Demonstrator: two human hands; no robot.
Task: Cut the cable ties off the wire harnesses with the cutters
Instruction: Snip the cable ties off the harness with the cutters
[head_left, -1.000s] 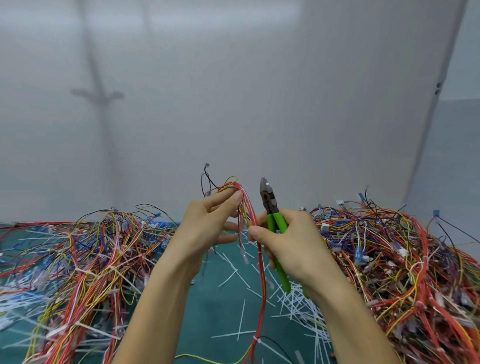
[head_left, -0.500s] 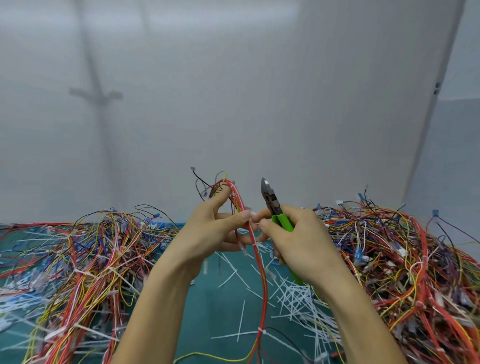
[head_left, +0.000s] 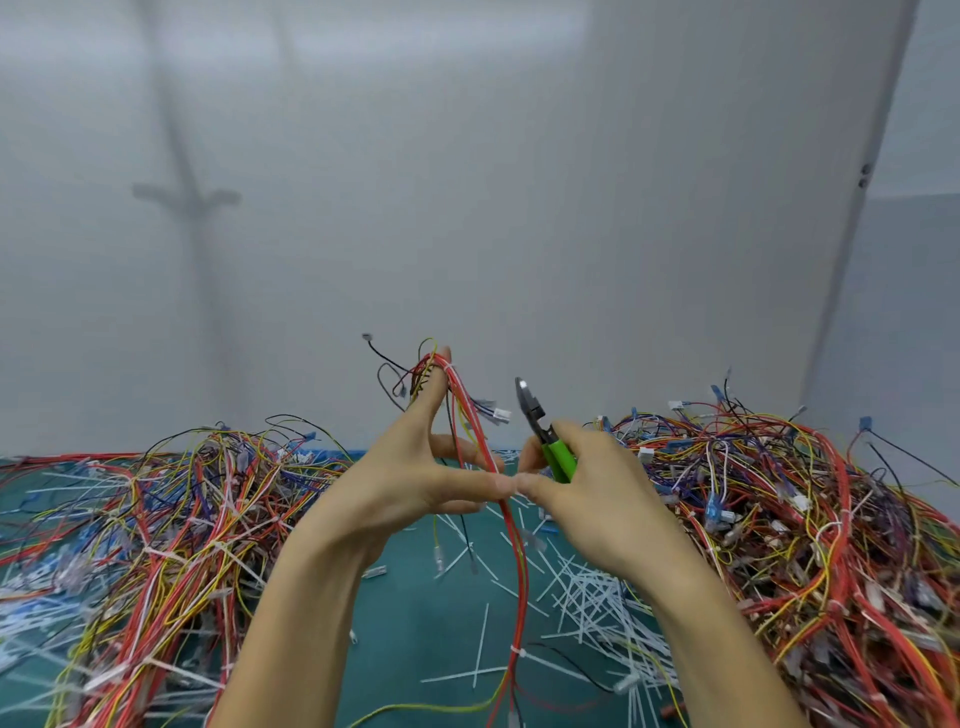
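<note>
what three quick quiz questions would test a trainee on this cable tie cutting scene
1. True or false: the cutters are clamped on the harness.
2. Which hand holds the cutters? A) left B) right C) neither
3. Fill in: on the held harness, a white cable tie shows ____ the hands.

Key:
1. False. Their tip points up, clear of the wires.
2. B. The right hand grips the green handles, and the left hand pinches the harness.
3. Below.
</note>
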